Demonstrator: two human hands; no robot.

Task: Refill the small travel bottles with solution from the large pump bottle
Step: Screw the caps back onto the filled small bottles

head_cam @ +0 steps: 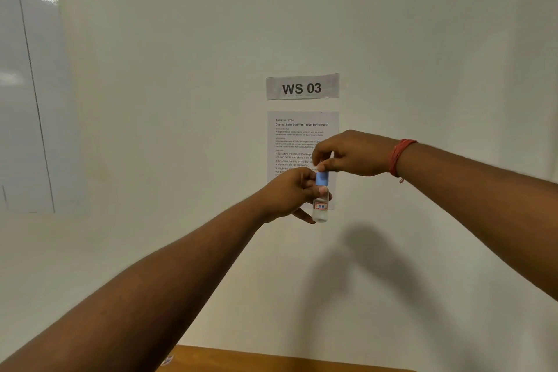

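A small clear travel bottle (320, 209) with a red-edged sticker reading 178 is held upright in the air in front of the wall. My left hand (291, 196) grips its upper body from the left. A light blue cap (322, 178) sits on the bottle's top, and my right hand (347, 154) pinches that cap from above with thumb and fingers. A little clear liquid shows in the bottle's bottom. The large pump bottle is out of view.
A white wall fills the view, with a "WS 03" sign (302, 87) and a printed task sheet (297, 139) behind my hands. A whiteboard (27, 84) hangs at the left. The wooden table edge (271, 359) shows at the bottom.
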